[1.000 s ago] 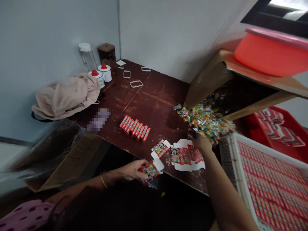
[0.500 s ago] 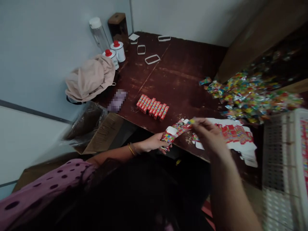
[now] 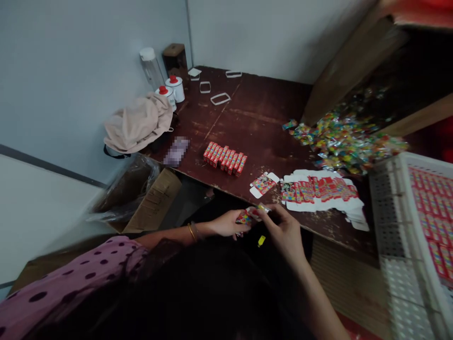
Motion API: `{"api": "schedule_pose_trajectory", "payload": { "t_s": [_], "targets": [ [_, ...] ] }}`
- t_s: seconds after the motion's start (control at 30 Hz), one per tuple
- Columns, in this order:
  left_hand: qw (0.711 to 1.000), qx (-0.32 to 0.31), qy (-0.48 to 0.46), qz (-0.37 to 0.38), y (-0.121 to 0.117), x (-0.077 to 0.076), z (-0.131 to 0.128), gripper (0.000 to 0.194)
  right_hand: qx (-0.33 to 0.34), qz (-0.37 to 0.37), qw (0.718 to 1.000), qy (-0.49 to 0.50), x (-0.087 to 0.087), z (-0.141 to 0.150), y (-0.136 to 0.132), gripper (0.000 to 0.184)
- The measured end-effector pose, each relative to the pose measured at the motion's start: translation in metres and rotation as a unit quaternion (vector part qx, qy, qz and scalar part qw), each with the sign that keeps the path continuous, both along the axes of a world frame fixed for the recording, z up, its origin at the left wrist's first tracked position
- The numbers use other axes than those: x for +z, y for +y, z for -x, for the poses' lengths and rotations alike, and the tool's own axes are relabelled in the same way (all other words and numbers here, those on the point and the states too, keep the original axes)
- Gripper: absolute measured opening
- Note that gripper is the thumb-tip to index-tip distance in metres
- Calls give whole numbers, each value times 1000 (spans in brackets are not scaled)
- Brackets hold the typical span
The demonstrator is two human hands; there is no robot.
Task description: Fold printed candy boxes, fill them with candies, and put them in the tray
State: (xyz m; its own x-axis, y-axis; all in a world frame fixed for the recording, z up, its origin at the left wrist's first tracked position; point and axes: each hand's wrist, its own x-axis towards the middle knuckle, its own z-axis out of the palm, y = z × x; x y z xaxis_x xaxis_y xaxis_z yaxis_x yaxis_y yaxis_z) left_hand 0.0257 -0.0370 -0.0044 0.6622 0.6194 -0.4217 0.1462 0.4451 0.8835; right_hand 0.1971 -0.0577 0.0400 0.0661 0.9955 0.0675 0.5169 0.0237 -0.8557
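In front of the table edge, my left hand is closed around a small printed carton, red with bright colours. My right hand pinches a small clear-wrapped candy packet against the carton's near-right end, where its opening seems to be. Just beyond them a flat carton with white flaps lies on the table. To its right is an overlapping row of flat cartons. A line of filled-out red cartons stands upright farther left.
A heap of wrapped candy packets spreads at the right. A white plastic crate holding rows of red cartons stands at the near right. Lidded mugs, a beige bag and a cardboard box are at the left.
My right hand has brought the packet left and down to the carton in my left hand. The flat carton near them now shows uncovered. The view has shifted slightly.
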Motion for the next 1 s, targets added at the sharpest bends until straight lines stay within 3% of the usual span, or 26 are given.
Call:
{"api": "schedule_pose_trajectory", "payload": {
  "t_s": [0.13,0.23,0.37,0.47,0.53,0.6,0.7,0.77,0.8,0.9,1.0],
  "targets": [
    [996,5,-63,55,-5,6,5,45,-30,-59,997,44,-14,10,-6,26],
    [995,10,-68,73,-5,4,10,49,-15,-89,995,-36,-19,12,-8,30],
    [998,9,-46,31,-7,0,16,56,-5,-127,985,-113,-12,12,-9,26],
    [998,22,-55,10,-6,5,18,52,69,-66,995,-15,-10,16,-10,24],
    [996,42,-67,39,-4,8,18,54,31,-3,993,116,-11,20,-11,22],
    [993,58,-62,79,-1,9,18,63,-25,88,959,269,-13,21,-13,23],
    [991,47,-44,115,4,9,19,58,-22,243,849,468,-15,17,-13,37],
    [990,34,-35,131,6,10,20,53,-13,291,799,526,-16,14,-13,41],
    [991,29,-27,131,7,10,21,51,-7,304,791,532,-17,13,-12,42],
    [998,-9,19,68,7,14,23,45,20,322,811,488,-22,12,-10,38],
    [995,-53,64,-46,8,13,24,39,64,294,874,381,-25,16,-7,32]
  ]
}}
